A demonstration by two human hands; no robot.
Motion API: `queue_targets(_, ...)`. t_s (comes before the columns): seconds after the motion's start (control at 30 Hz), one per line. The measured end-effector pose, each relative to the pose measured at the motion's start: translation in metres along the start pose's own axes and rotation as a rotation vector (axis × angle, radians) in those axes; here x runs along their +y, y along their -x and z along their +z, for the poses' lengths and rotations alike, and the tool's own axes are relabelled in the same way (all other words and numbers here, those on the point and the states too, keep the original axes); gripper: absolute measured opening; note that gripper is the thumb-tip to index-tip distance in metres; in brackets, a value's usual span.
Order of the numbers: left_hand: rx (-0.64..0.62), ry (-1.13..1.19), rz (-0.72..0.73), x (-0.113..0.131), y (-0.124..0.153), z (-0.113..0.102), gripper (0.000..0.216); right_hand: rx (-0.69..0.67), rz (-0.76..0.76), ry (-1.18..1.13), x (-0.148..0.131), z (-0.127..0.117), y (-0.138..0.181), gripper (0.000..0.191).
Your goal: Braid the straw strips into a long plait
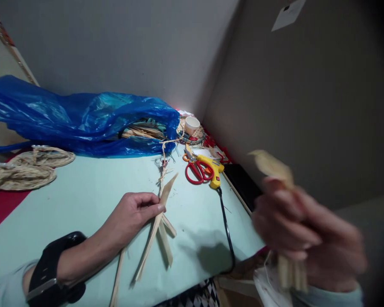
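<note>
Between thumb and fingers, my left hand (pixel 144 207) pinches several flat pale dried-leaf strips (pixel 164 241) where they cross, low over the table. A thin braided cord (pixel 162 170) of the same fibre runs from that pinch up toward a small dark clip (pixel 164 162). Raised at the right, and smeared by motion, my right hand (pixel 294 226) is closed around a bundle of pale dried-leaf strips (pixel 272 164). Their ends stick out above and below the fist. One more long strip (pixel 117 277) lies under my left forearm.
A blue plastic bag (pixel 83 123) of dried strips lies at the back. Two woven soles (pixel 22 177) rest at the left. Red-handled scissors (pixel 196 172) and a yellow glue gun (pixel 215 172) with a black cable (pixel 225 226) lie right of centre, near a black tablet-like object (pixel 243 183).
</note>
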State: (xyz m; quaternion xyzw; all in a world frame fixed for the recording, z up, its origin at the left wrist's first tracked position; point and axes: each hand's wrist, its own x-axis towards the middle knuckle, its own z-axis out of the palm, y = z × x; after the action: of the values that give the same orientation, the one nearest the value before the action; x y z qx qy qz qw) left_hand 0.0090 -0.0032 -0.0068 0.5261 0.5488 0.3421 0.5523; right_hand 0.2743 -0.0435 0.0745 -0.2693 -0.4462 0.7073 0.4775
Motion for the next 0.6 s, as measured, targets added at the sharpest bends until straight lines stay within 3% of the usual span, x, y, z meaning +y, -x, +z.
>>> queue_targets(0.07, -0.001, -0.003, 0.004, -0.001, 0.0, 0.0, 0.023, 0.269, -0.217, 0.277, -0.021, -0.009, -0.005, 0.026)
queue_targets(0.17, -0.007, -0.005, 0.005, -0.002, 0.001, 0.0, 0.025, 0.514, -0.265, 0.995, -0.03, -0.024, -0.034, 0.025)
queue_targets(0.27, -0.015, 0.001, -0.004, 0.0, 0.003, 0.0, 0.029, 0.643, -0.38, 1.171, -0.009, -0.027, -0.062, 0.019)
queue_targets(0.33, -0.026, 0.02, -0.006, 0.002, 0.004, -0.001, 0.031, 0.52, -0.526, 1.386, 0.016, -0.015, -0.069, 0.018)
queue_targets(0.4, -0.044, 0.047, 0.006, 0.003, 0.004, -0.001, 0.029, 0.226, -0.457, 1.336, 0.044, 0.004, -0.07, 0.015)
queue_targets(0.47, -0.054, 0.065, 0.032, 0.003, 0.004, -0.001, 0.025, 0.05, -0.345, 1.189, 0.069, 0.022, -0.071, 0.014)
queue_targets(0.53, -0.052, 0.073, 0.06, 0.002, 0.003, -0.002, 0.023, 0.012, -0.302, 1.047, 0.084, 0.034, -0.074, 0.016)
queue_targets(0.6, -0.046, 0.076, 0.067, 0.0, 0.004, -0.003, 0.024, 0.059, -0.261, 0.875, 0.088, 0.036, -0.078, 0.02)
